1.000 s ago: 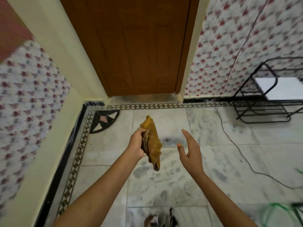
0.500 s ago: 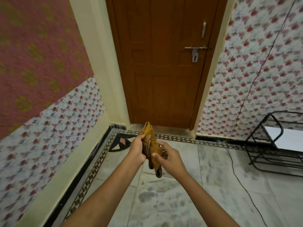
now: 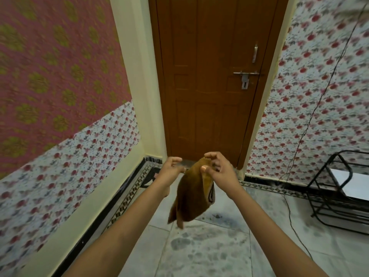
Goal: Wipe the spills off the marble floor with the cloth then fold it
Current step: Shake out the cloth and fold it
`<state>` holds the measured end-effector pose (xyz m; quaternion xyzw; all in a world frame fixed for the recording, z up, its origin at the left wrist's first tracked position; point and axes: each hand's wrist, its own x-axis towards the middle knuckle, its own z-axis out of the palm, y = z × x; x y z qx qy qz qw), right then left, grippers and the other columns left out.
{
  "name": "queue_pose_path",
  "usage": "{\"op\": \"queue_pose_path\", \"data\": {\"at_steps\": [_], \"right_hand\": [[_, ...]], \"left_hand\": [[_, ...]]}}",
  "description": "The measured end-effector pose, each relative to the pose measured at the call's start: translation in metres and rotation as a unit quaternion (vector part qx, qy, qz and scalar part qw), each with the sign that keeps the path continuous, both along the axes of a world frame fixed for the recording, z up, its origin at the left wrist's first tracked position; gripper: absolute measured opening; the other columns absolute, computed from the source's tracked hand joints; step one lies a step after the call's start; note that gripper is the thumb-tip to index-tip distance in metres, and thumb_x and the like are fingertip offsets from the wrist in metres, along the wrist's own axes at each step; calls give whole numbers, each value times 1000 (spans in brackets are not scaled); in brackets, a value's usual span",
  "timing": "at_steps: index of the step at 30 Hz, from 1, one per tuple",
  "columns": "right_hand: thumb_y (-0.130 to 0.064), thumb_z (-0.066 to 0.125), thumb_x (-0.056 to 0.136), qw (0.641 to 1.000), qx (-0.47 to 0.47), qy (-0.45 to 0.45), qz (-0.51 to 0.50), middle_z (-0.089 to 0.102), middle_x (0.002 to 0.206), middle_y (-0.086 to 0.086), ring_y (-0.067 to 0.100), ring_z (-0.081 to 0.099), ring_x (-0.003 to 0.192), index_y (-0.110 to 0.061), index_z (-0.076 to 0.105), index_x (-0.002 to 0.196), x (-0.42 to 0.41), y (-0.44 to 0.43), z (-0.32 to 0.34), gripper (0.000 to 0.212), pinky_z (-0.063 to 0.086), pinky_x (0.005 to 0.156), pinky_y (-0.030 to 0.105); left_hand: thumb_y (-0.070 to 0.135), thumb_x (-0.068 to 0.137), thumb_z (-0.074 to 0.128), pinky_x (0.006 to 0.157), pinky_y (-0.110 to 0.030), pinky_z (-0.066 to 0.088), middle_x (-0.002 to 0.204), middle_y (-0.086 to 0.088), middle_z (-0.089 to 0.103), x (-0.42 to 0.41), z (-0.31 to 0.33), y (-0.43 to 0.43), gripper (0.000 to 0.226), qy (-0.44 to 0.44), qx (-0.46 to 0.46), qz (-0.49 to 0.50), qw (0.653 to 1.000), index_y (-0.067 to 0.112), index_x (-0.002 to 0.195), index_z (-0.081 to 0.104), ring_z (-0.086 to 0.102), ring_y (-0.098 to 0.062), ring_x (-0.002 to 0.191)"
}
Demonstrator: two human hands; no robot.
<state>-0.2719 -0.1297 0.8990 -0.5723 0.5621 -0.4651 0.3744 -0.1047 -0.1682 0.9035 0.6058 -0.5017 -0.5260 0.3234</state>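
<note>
Before door [image 3: 205,76] — right hand [image 3: 217,170] pinches cloth [image 3: 191,192] top

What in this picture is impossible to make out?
- Head view: whether the left hand touches the cloth; motion blur smears where they meet.
- Head view: the marble floor behind the cloth, hidden by it.
- Head view: the black rack, cut off by the right edge.
- Head view: how the cloth is folded, blurred.

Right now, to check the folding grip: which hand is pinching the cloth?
The right hand, thumb pressed on the brown cloth at its top; the left hand curls beside it, contact unclear.
</note>
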Motion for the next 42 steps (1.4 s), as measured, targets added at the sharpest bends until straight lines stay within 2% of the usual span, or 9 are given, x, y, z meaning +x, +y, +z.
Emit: {"op": "queue_pose_path", "data": {"at_steps": [3, 6, 12, 19, 25, 29, 33, 38, 42], "right_hand": [[-6, 67, 82, 1000, 15, 3, 26, 68, 96, 1, 14, 64, 95, -25, 48, 112, 13, 5, 2, 40, 51, 83, 27], [-10, 70, 81, 1000, 4, -12, -9, 70, 92, 1, 13, 66, 90, -25, 48, 104, 28, 5, 4, 35, 55, 83, 31], [-14, 76, 75, 996, -35, 57, -61, 64, 77, -12, -5, 59, 73, -22, 61, 81, 46, -5, 27, 18, 43, 58, 5], [-25, 73, 78, 972, -42, 139, -183, 61, 79, -12, 10, 59, 77, -34, 58, 71, 50, -13, 29, 19, 54, 69, 31], [-37, 65, 85, 933, -57, 263, -238, 65, 77, -12, 6, 59, 66, -31, 55, 79, 50, -15, 35, 13, 42, 52, 21], [-27, 69, 83, 963, -33, 162, -213, 67, 77, -3, 14, 64, 71, -27, 54, 74, 50, -20, 31, 17, 55, 65, 34], [-27, 70, 82, 966, -34, 91, -240, 58, 72, -3, 8, 54, 64, -15, 57, 83, 38, -14, 31, 17, 42, 55, 18], [-5, 70, 80, 937, 145, 146, -284, 48, 93, 0, 18, 51, 81, -14, 52, 99, 8, -13, 25, 27, 45, 64, 26], [-5, 55, 89, 860, 293, 362, -210, 50, 95, 6, 19, 52, 83, -6, 57, 94, -11, -8, 6, 5, 50, 78, 28]], "left_hand": [[11, 89, 58, 73, -20, 43, 104, 6, 57, 4, 19, 7, 25, -14, -91, -145, 985, 19, 113, 57, 54, -13, 102], [9, 88, 60, 70, -18, 46, 97, 3, 62, 17, 27, 5, 17, -24, -114, -206, 971, 19, 102, 62, 59, -11, 95], [14, 85, 66, 69, -24, 52, 89, 0, 65, 40, 31, -6, 9, -12, -200, -171, 965, 22, 88, 66, 62, -14, 88], [17, 89, 59, 74, -35, 58, 97, -5, 62, 60, 39, -27, 7, 11, -217, -87, 972, 23, 87, 59, 62, -22, 93], [19, 93, 53, 80, -28, 50, 110, 0, 53, 75, 53, -49, 6, -27, -248, -22, 968, 17, 98, 56, 53, -16, 102], [18, 96, 47, 61, -19, 45, 102, -6, 61, 83, 61, -60, 9, -24, -240, -4, 970, 19, 104, 51, 58, -15, 88], [15, 97, 44, 70, -22, 46, 107, -5, 59, 94, 67, -75, 25, -27, -230, 6, 973, 20, 121, 52, 57, -17, 95], [8, 98, 40, 92, -30, 44, 113, -6, 56, 98, 79, -88, 28, -35, -149, -80, 985, 9, 119, 59, 52, -24, 110], [5, 99, 36, 81, -26, 42, 113, -7, 55, 95, 78, -89, 28, -61, -165, -103, 979, 11, 112, 60, 50, -21, 104]]}}
